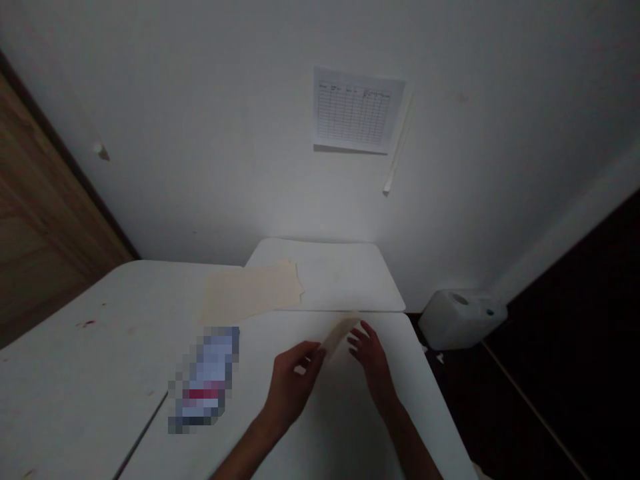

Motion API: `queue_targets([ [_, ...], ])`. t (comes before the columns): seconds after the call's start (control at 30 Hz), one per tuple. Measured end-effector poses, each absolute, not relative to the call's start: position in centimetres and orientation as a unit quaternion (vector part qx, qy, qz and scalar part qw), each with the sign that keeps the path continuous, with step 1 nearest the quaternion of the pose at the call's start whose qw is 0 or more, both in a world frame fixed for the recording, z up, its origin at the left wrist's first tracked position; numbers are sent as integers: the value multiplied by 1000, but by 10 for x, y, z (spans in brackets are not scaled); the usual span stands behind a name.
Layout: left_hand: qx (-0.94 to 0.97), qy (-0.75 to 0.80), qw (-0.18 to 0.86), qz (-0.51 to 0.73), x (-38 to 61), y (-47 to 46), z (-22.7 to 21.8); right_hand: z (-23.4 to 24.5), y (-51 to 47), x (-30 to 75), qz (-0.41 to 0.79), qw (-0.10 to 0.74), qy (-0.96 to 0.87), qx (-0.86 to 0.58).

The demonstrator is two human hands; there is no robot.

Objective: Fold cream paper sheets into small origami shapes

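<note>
Thin cream sheet point(336, 335), slightly curved, is held above white table point(345, 427), near its right edge. Left hand point(293, 380) pinches lower end between thumb and fingers. Right hand point(374, 360) at upper end, fingers bent and parted; cannot tell if they grip. Farther left, flat cream sheets point(250, 291); just nearer, pixelated object point(207, 373). Beyond, printed chart point(354, 113) on wall point(225, 133). Right, white plastic canister point(463, 323) on dark floor point(460, 393).

Strip point(339, 333) is over the front table point(345, 420), towards its back edge, left hand point(294, 380) at one end, right hand point(373, 363) by the other. Sheets point(250, 291) left of that, partly on the back table point(350, 273), blurred thing point(207, 373) before them. Jug point(463, 325)'s past the right edge.
</note>
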State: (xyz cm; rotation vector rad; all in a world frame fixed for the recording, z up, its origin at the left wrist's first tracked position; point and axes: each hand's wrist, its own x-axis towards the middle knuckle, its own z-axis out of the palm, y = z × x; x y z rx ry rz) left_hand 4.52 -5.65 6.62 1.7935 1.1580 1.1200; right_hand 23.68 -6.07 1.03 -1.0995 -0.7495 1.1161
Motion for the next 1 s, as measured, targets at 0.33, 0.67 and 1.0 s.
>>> queue_targets([
  [0.33, 514, 457, 568, 452, 41, -60, 44, 35, -77, 223, 520, 584, -393, -484],
  [0.67, 488, 508, 525, 478, 27, -44, 48, 19, -84, 224, 520, 540, -431, -502],
  [1.0, 491, 523, 509, 475, 26, -44, 44, 20, -90, 226, 528, 522, -459, -488],
])
